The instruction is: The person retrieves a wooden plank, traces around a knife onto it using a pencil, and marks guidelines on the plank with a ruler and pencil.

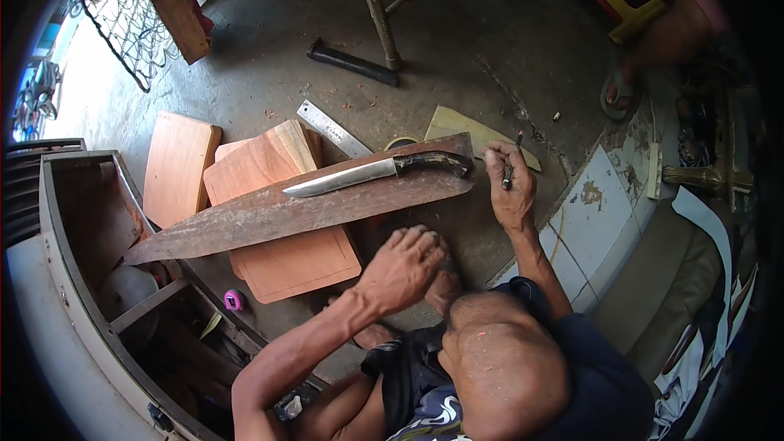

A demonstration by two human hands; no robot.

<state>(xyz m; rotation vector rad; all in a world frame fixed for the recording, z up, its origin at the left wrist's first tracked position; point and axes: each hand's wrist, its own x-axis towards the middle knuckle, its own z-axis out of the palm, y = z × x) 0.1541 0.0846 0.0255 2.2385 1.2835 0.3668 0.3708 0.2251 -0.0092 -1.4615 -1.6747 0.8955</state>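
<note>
My right hand is raised off the right end of a long, dark wooden plank, its fingers closed around a dark pencil with a reddish tip. On the plank lies a knife, its blade pointing left and its black handle to the right. My left hand is below the plank, close to my foot. Its fingers are curled, and their undersides are hidden. Several reddish wooden boards lie under and behind the plank.
A steel ruler and a pale wood piece lie behind the plank. An open-compartment cabinet stands left, near a pink tape measure. A black tool or handle lies on the floor. Another person's foot is at upper right.
</note>
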